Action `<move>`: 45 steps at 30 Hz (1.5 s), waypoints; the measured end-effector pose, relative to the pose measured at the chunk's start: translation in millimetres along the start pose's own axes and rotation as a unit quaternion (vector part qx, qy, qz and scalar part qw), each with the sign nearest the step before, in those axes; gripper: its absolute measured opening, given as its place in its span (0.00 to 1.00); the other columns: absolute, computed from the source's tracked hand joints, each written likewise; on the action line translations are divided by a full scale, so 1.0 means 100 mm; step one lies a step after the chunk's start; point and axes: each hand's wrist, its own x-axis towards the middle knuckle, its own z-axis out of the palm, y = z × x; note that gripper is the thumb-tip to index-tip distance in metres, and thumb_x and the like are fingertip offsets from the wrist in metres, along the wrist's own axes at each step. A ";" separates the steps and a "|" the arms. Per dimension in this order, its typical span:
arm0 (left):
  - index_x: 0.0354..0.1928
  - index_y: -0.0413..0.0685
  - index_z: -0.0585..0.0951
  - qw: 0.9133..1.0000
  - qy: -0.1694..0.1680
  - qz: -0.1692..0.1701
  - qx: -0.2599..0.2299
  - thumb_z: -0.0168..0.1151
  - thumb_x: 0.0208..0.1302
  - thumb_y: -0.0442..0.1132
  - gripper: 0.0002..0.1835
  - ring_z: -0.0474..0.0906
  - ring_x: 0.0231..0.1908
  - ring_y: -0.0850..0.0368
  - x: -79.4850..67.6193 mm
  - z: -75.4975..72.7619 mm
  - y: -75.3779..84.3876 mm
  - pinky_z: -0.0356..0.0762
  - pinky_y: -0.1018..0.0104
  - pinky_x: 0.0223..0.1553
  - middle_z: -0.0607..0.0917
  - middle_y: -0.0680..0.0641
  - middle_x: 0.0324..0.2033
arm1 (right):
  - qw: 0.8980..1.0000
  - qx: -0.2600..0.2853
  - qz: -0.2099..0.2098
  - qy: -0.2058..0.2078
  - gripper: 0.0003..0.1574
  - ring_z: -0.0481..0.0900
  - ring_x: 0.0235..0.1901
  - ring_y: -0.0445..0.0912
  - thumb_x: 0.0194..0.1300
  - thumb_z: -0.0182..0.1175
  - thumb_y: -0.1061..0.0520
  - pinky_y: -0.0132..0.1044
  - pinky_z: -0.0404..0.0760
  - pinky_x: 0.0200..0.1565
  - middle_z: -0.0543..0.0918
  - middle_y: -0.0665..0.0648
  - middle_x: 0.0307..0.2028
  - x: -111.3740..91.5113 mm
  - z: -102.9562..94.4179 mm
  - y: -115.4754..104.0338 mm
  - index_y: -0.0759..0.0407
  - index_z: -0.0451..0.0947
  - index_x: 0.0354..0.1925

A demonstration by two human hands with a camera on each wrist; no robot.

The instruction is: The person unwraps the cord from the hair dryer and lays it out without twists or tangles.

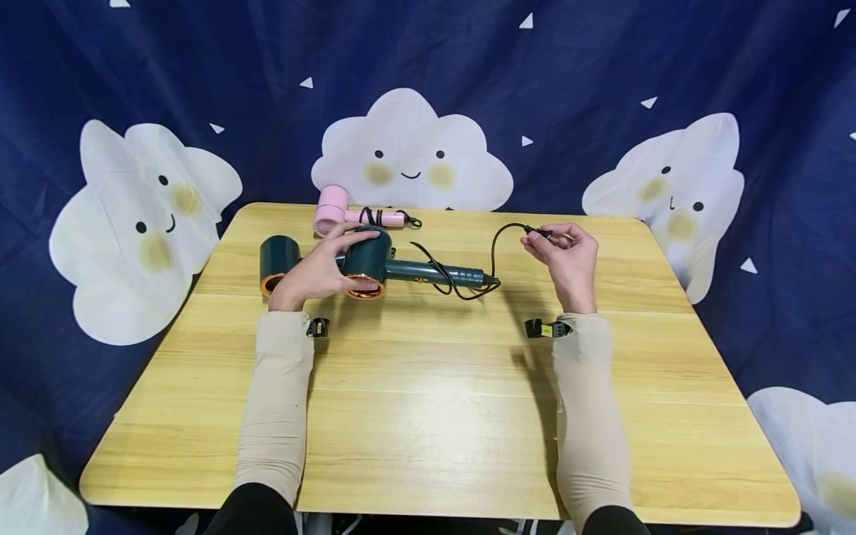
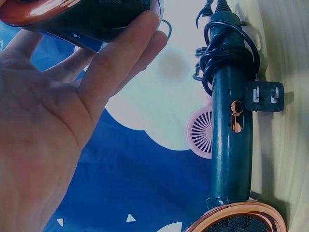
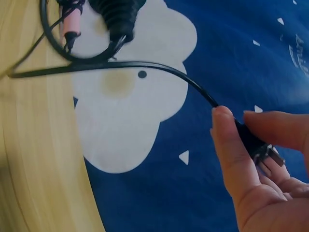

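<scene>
The left hand (image 1: pixel 316 273) grips a green dryer (image 1: pixel 411 269), the right hand (image 1: pixel 567 260) pinches its plug (image 3: pixel 249 141); hard pulling could knot the looped cord (image 3: pixel 145 64)

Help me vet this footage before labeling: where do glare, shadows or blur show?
Head view: pale glare on the tabletop between the sleeves, a soft shadow beside the right one; left wrist view: a bright highlight on the copper rim of the held green dryer; right wrist view: that dryer's ribbed handle end looks blurred.
</scene>
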 end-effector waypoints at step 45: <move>0.68 0.77 0.69 1.000 0.006 -0.019 0.023 0.82 0.40 0.55 0.49 0.69 0.61 0.42 0.02 0.05 -0.10 0.71 0.40 0.60 0.59 0.52 0.72 | 0.972 0.135 -0.104 -0.159 0.09 0.89 0.32 0.55 0.64 0.61 0.70 0.46 0.86 0.42 0.87 0.71 0.41 -0.50 0.52 -0.52 0.65 0.71 0.42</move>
